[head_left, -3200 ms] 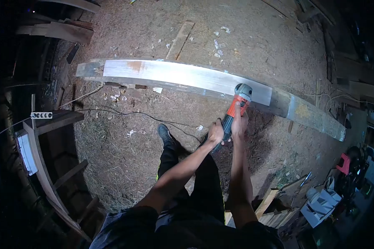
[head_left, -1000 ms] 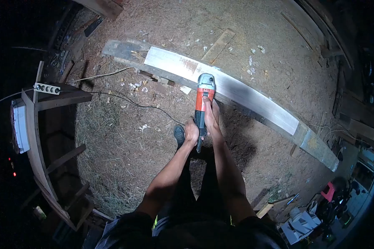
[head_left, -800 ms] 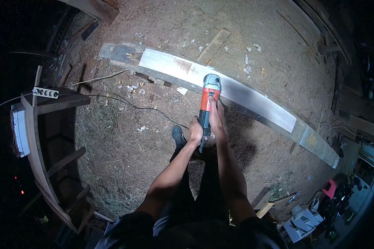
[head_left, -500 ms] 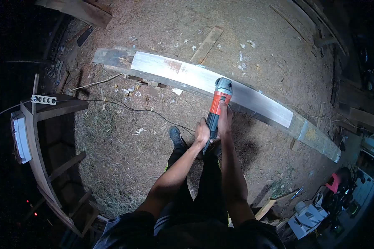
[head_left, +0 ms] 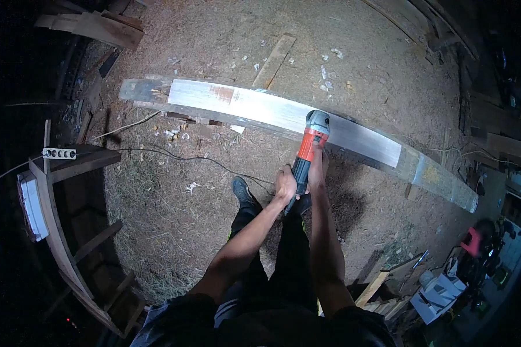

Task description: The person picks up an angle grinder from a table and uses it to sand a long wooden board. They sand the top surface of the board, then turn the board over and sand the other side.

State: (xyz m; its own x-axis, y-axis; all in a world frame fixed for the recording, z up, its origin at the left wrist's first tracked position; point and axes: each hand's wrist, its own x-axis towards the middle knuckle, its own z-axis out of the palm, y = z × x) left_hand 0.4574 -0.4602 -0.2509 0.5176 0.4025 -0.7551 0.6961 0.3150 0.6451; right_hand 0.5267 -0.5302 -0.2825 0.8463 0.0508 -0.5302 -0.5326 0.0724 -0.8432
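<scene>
An orange and black angle grinder (head_left: 307,144) with a grey head is in both my hands. My left hand (head_left: 285,184) wraps around its black rear body. Further forward, my right hand (head_left: 316,168) grips the side of the tool near the orange housing. The grinder's head is over the near edge of a long pale, brightly lit wooden surface (head_left: 260,107). This pale stretch lies on a curved, weathered timber (head_left: 446,188) that runs across the view. The underside of the head, and any disc there, is hidden.
A black cable (head_left: 208,159) crosses the dirt floor (head_left: 197,225) toward a power strip (head_left: 59,153) on a wooden frame (head_left: 58,222) at left. A loose plank (head_left: 275,61) lies beyond the timber. White containers (head_left: 437,298) and a red object (head_left: 472,241) are at lower right.
The grinder has shifted a little to the right along the pale surface, with both hands still gripping it. The whole view has turned slightly.
</scene>
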